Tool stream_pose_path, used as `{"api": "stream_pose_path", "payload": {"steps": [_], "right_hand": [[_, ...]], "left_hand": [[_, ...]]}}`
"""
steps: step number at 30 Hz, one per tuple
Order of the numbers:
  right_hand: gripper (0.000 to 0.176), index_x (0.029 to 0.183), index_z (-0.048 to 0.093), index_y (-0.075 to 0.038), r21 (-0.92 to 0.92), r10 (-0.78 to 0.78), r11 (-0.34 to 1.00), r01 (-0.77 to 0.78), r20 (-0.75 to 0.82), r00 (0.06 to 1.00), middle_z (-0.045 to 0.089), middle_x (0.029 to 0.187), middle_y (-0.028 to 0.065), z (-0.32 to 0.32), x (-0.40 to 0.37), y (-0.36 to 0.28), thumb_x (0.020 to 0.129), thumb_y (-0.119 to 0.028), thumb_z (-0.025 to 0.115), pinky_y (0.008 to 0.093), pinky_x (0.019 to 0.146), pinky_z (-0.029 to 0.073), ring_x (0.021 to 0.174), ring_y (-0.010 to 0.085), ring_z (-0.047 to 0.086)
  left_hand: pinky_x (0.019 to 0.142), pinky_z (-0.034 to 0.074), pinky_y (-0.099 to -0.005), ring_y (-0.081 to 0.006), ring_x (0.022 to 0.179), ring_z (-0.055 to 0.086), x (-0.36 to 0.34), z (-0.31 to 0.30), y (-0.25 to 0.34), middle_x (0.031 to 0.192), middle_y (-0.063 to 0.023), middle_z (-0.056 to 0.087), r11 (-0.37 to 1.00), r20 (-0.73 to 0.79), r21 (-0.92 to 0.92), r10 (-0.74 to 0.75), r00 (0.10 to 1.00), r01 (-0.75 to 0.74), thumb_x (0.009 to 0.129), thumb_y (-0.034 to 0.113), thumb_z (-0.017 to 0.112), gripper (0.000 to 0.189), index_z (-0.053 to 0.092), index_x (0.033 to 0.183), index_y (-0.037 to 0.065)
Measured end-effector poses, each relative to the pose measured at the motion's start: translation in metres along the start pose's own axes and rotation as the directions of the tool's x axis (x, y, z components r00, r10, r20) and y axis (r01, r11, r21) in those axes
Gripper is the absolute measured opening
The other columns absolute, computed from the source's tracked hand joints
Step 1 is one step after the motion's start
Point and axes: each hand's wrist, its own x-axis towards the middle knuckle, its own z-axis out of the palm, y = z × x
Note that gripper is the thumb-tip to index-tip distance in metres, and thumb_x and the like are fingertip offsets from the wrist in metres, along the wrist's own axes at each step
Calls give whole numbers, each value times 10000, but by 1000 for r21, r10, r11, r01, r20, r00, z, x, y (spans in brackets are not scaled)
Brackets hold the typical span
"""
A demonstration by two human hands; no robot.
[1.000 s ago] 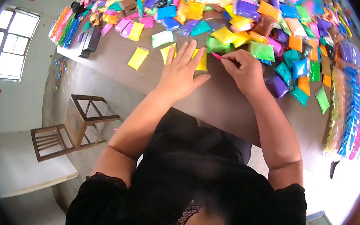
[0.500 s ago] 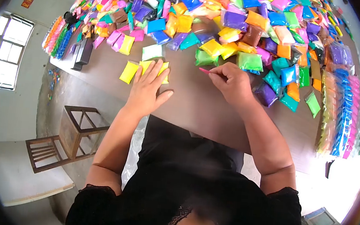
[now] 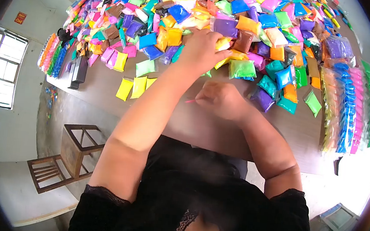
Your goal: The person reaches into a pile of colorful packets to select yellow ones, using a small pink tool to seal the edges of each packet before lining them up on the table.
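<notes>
My left hand (image 3: 201, 51) reaches over the near edge of the heap of small coloured packets (image 3: 248, 24). Its thumb and fingers are apart, around a yellow packet (image 3: 223, 43) that they partly hide; a firm grip is not visible. Closer to me, my right hand (image 3: 222, 100) is closed on a thin pink stick (image 3: 190, 101), whose tip sticks out to the left above the table (image 3: 180, 124). Left of my forearm, yellow packets (image 3: 125, 89) lie in a row, the last partly covered by the arm. A pale green packet (image 3: 145, 68) lies just beyond them.
Long strips of joined packets (image 3: 347, 110) lie at the table's right end, with more strips (image 3: 54, 55) at the far left. A dark box (image 3: 78, 73) sits near the left edge. A wooden chair (image 3: 70, 154) stands on the floor at left.
My left hand has left the yellow row and moved forward and right to the heap. My right hand has drawn back towards me with the pink stick. The view has shifted slightly.
</notes>
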Motion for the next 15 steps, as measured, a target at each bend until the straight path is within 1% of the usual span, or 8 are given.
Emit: {"api": "stream_pose_path", "payload": {"steps": [3,5,6,7,9,12,13,15], "right_hand": [[97,857,716,-77,9,-26,1000,27,-36,999,645,837,93,0,1,4,787,-143,707,403,690,525,786,308,649],[106,868,716,-76,-38,-38,999,36,-45,998,650,848,98,2,0,4,791,-148,708,409,700,528,791,310,649],[106,868,716,-76,-34,-33,999,32,-48,998,650,848,98,2,-2,4,791,-148,708,409,700,528,791,310,649],[106,870,717,-75,-11,-11,1000,11,-53,999,651,849,99,2,-1,3,797,-152,709,409,703,530,793,310,649],[107,872,719,-74,21,1,1000,0,-51,999,653,850,100,2,1,2,804,-156,710,408,707,531,795,311,649],[110,881,722,-67,94,67,993,-65,-16,998,661,856,109,2,2,4,813,-153,722,403,706,531,793,305,653],[110,883,724,-60,83,61,995,-53,-102,993,664,855,117,3,2,7,814,-146,730,397,700,527,786,299,654],[110,885,727,-54,82,70,995,-56,-185,980,666,854,126,7,2,9,816,-139,738,390,694,524,778,293,655]], "left_hand": [[838,521,-432,-354,932,673,10,-6,3,1042,-192,701,997,74,-54,-42,996,46,886,303,709,381,685,1117,1],[826,538,-392,-289,955,694,6,-27,12,1057,-168,713,852,142,-312,-395,908,419,916,266,690,352,673,1138,-6],[812,564,-342,-215,957,700,2,-23,-12,1085,-130,716,797,142,-384,-447,883,465,963,213,647,313,654,1181,-11],[812,564,-342,-215,957,700,-3,-32,-16,1085,-130,716,797,144,-382,-449,882,467,963,213,647,313,654,1181,-11],[799,580,-302,-166,925,696,-19,-55,-16,1080,-96,707,381,212,-801,-541,814,462,990,183,619,310,631,1231,-13],[805,590,-310,-179,921,700,-44,-78,-20,1102,-107,702,383,165,-806,-586,793,451,996,168,611,320,617,1255,-19],[805,590,-310,-179,921,700,-54,-82,-17,1102,-107,702,383,162,-804,-595,787,455,996,168,611,320,617,1255,-19],[794,589,-300,-182,929,704,-81,-86,-5,1117,-110,699,622,-41,-671,-574,818,404,989,153,620,325,615,1266,-17]]}}
